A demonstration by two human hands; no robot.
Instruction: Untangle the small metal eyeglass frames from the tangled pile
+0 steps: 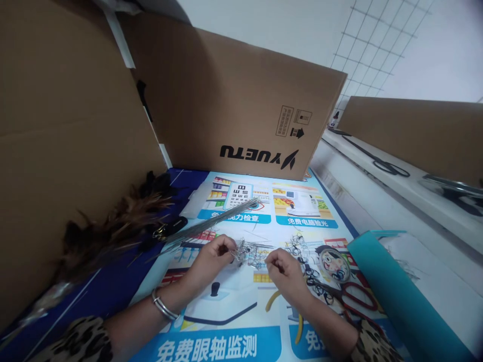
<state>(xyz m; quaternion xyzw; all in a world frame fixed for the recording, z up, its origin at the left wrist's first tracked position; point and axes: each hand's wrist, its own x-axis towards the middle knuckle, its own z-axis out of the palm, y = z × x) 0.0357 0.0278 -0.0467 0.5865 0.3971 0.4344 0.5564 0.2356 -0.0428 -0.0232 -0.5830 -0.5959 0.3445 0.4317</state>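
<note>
A tangled pile of small silvery wire pieces (251,253) lies between my hands on the printed sheet. My left hand (215,257), with a metal bangle at the wrist, is pinched on a thin wire piece at the pile's left edge. At the right edge, my right hand (287,276) is closed, thumb against curled fingers; whatever it holds is too small to make out. Yellow-handled pliers (272,300) lie partly hidden beneath the right forearm. Behind my left hand, a bundle of long thin wires (217,219) lies slantwise.
Right of my right hand are black rings (316,281), a round cartoon-face tin (334,264) and red-handled scissors (360,296). A teal box (400,291) borders the right side. Brown feathers (109,226) lie left. Cardboard panels (241,100) stand behind and left.
</note>
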